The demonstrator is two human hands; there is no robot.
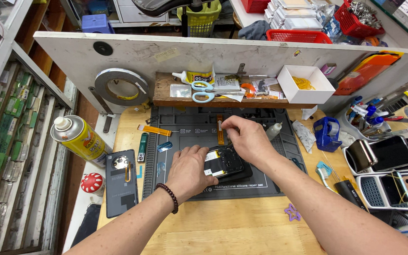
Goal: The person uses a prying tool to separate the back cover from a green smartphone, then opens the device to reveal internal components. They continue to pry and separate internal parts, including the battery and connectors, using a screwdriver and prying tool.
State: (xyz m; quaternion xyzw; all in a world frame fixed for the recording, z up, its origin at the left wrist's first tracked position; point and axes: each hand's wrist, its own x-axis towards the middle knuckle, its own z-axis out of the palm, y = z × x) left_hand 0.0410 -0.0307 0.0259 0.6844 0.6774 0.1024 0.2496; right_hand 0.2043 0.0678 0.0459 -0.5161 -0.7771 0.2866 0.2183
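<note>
Bare mat (190, 130) behind; glue bottle (273, 131) crowds right.

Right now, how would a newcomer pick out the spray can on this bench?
Start at the dark grey repair mat in the middle of the wooden bench, then look off its left edge. Past the grey phone back cover, the spray can lies tilted: the only yellow cylinder there, with a white nozzle.

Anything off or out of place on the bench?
Nothing spilled or visibly broken. The phone under both hands lies open with its back cover off to the left, and a yellow spray can lies on its side near the bench edge.
</note>
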